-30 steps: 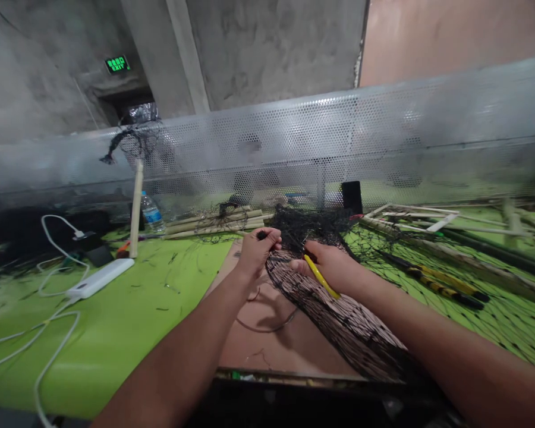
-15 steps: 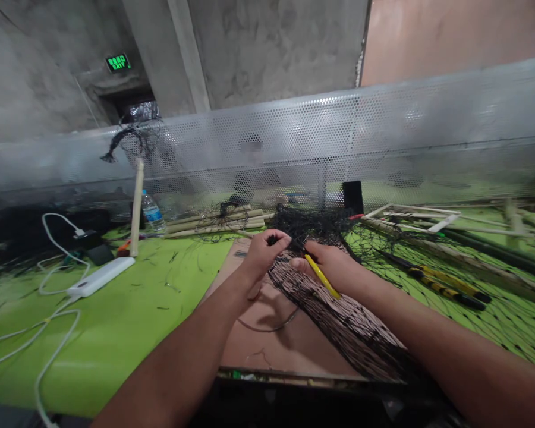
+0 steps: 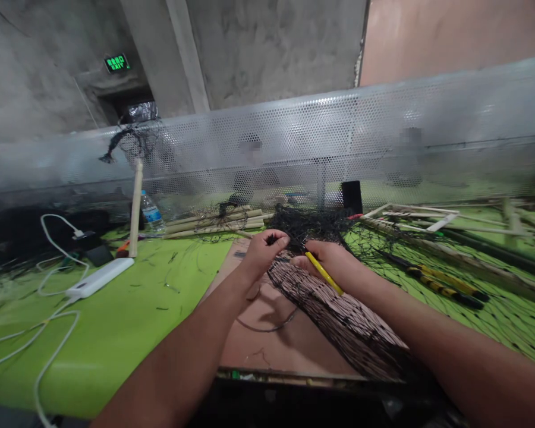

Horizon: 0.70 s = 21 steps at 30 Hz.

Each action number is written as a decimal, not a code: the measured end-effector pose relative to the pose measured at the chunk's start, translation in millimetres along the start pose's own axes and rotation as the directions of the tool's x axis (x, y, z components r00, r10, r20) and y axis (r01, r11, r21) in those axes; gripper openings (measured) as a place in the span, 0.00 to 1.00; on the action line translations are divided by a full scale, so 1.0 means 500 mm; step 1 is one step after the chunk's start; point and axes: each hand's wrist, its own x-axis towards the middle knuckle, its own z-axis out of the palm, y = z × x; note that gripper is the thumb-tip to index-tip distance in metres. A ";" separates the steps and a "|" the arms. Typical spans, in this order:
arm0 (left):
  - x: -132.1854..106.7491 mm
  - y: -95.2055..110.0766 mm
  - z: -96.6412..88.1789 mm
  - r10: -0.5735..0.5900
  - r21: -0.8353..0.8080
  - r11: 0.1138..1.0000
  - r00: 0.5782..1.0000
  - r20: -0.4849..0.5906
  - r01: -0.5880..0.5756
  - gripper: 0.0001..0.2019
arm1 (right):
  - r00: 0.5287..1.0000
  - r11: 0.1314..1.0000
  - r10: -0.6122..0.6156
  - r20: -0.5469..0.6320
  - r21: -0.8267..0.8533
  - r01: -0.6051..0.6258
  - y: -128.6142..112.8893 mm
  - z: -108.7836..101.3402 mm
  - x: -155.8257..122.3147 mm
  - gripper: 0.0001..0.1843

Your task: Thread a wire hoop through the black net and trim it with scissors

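My left hand (image 3: 266, 249) pinches a gathered bit of black netting (image 3: 343, 318) between thumb and fingers. Close on its right, my right hand (image 3: 325, 260) is closed around a yellow-handled hand tool (image 3: 324, 273). The handle slants down toward my wrist; the dark working end points at the left hand's fingertips, too small to make out. From between the hands the net runs down to the right over a brown board (image 3: 249, 342), under my right forearm. Behind the hands lies a tangled heap of black net (image 3: 310, 220).
Right on the green table (image 3: 160, 333) lie yellow-and-black-handled pliers (image 3: 437, 282), bamboo poles and a pale wooden frame (image 3: 441, 223). At left are a white power strip (image 3: 100, 278) with cables, an upright stick (image 3: 136, 208) and a water bottle (image 3: 152, 212). A perforated metal screen (image 3: 285, 137) stands behind.
Both hands stay almost in place. The yellow handle has shifted slightly to the right and up with my right hand, and the right thumb has moved in a little.
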 end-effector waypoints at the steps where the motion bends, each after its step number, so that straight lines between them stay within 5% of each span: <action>1: 0.000 0.000 0.001 0.002 -0.004 1.000 1.000 0.006 -0.002 0.11 | 1.000 1.000 0.001 -0.008 0.007 -0.001 0.000 -0.001 0.001 0.24; 5: 0.002 -0.003 0.004 -0.007 -0.100 0.995 1.000 0.010 0.008 0.12 | 0.983 0.990 0.045 -0.177 0.139 -0.020 -0.004 -0.014 0.001 0.24; 9: 0.003 -0.005 0.001 0.013 -0.230 0.973 0.998 -0.060 -0.026 0.12 | 0.910 0.942 0.148 -0.388 0.336 -0.010 -0.008 -0.036 0.002 0.23; 15: 0.007 -0.012 -0.003 -0.055 -0.312 0.950 0.993 -0.103 0.020 0.19 | 0.884 0.893 0.218 -0.414 0.450 -0.010 -0.011 -0.047 0.005 0.23; 21: 0.011 -0.020 -0.008 -0.059 -0.083 0.996 0.981 -0.185 0.044 0.13 | 0.887 0.907 0.208 -0.412 0.421 -0.017 0.003 -0.035 0.007 0.24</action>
